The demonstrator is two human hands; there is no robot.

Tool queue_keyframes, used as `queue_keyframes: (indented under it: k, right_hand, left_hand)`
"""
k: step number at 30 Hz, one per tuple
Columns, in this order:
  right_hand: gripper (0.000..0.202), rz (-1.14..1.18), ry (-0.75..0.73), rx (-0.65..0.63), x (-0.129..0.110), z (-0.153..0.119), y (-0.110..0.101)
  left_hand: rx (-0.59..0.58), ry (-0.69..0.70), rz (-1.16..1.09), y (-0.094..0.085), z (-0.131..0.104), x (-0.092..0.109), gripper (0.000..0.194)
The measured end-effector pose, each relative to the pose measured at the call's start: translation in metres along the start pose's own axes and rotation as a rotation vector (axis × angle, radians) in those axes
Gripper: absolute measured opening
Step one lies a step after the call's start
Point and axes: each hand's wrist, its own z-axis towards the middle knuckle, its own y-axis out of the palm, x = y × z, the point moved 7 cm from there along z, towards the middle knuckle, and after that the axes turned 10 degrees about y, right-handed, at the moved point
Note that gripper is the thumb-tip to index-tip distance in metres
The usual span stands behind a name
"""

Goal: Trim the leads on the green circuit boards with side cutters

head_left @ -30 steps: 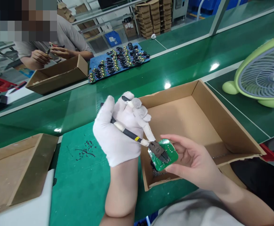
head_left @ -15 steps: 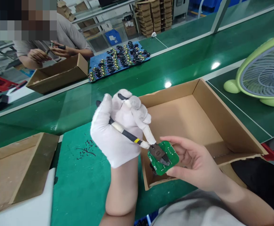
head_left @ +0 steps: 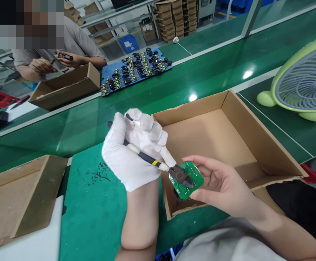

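Note:
My left hand (head_left: 133,156), in a white glove with the palm turned up, is closed around a pair of side cutters (head_left: 178,173). Their handles are wrapped in black, white and yellow tape. The dark jaws lie across the face of a green circuit board (head_left: 197,177); whether they grip a lead is too small to tell. My bare right hand (head_left: 225,185) pinches that board by its right edge between thumb and fingers. Both hands are above the near left corner of a cardboard box (head_left: 201,134). Dark parts partly show in the box under the board.
Small dark clippings (head_left: 99,175) lie on the green mat (head_left: 92,217). Another cardboard box (head_left: 35,195) stands at left, a green fan (head_left: 304,79) at right. Across the bench, a co-worker's hands (head_left: 42,67) work beside a blue board (head_left: 158,54) full of components.
The cutters and board have shifted very slightly left in view, along with the whole scene. Both hands keep their grips.

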Motion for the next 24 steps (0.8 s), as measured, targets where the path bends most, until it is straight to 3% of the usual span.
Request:
queue_keyframes:
  k: [9, 14, 24]
  right_hand:
    - [0.059, -0.009, 0.018, 0.005, 0.0, -0.002, 0.0]
    - [0.057, 0.022, 0.065, -0.03, 0.003, -0.002, 0.001]
    - [0.06, -0.018, 0.05, 0.004, 0.0, -0.002, 0.001]
  left_hand:
    - [0.035, -0.137, -0.04, -0.005, 0.004, -0.006, 0.037]
    - [0.101, -0.136, -0.068, -0.013, 0.007, -0.003, 0.031]
    - [0.035, -0.186, -0.048, -0.015, 0.005, -0.014, 0.024]
